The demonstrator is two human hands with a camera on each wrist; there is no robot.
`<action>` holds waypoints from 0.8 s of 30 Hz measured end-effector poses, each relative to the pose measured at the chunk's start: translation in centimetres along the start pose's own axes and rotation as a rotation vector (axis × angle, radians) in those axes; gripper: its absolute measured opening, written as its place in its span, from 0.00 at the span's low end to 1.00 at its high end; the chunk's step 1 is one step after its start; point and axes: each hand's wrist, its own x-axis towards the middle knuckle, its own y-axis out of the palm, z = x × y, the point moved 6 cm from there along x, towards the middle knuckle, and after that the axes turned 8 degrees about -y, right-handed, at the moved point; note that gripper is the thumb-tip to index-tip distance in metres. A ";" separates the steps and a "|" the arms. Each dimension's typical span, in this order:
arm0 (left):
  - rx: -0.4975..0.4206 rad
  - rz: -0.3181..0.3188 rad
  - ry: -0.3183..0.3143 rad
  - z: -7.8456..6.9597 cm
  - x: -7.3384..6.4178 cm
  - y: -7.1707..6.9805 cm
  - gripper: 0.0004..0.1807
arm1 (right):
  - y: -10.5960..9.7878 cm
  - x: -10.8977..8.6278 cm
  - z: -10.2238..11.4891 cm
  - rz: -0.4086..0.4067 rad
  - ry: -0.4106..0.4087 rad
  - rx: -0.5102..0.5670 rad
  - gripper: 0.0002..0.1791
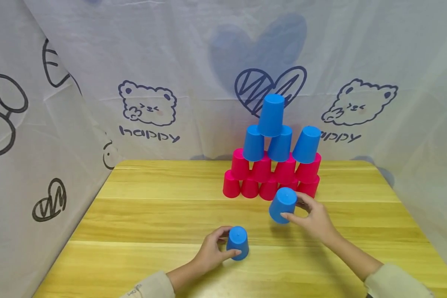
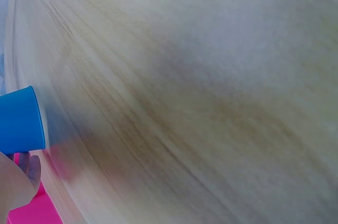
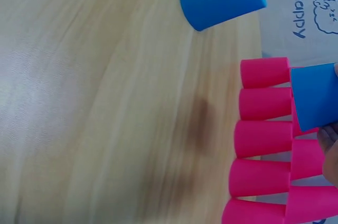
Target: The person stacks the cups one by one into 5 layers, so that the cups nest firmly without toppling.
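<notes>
My left hand (image 1: 210,250) grips an upside-down blue cup (image 1: 238,244) between thumb and fingers, low over the front of the table; whether its rim touches the wood I cannot tell. Farther right, my right hand (image 1: 316,219) holds another blue cup (image 1: 283,205), slightly tilted and raised before the stack. Behind it rises a pyramid of upside-down cups: two rows of pink cups (image 1: 231,184), a row of three blue cups (image 1: 253,144), and one blue cup (image 1: 272,115) on top. The rightmost blue cup (image 1: 306,145) stands apart from its two neighbours. Both held cups show in the right wrist view.
The pyramid stands toward the back right of the wooden table (image 1: 152,207). A white cloth (image 1: 201,54) printed with hearts and bears hangs behind the table and along its sides.
</notes>
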 end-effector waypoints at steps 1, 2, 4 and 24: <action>0.002 -0.001 0.001 0.0 0.0 0.0 0.29 | -0.2 0.1 0.1 -0.006 -0.002 -0.003 0.29; 0.006 0.000 0.002 0.0 0.0 0.0 0.29 | -0.4 0.2 0.1 -0.011 -0.004 -0.003 0.28; 0.014 0.000 0.003 0.1 0.0 0.0 0.29 | -0.8 0.5 0.4 -0.023 -0.013 -0.002 0.28; 0.013 0.003 0.005 -0.1 -0.2 0.0 0.29 | -4.4 3.3 2.3 -0.117 0.008 -0.027 0.30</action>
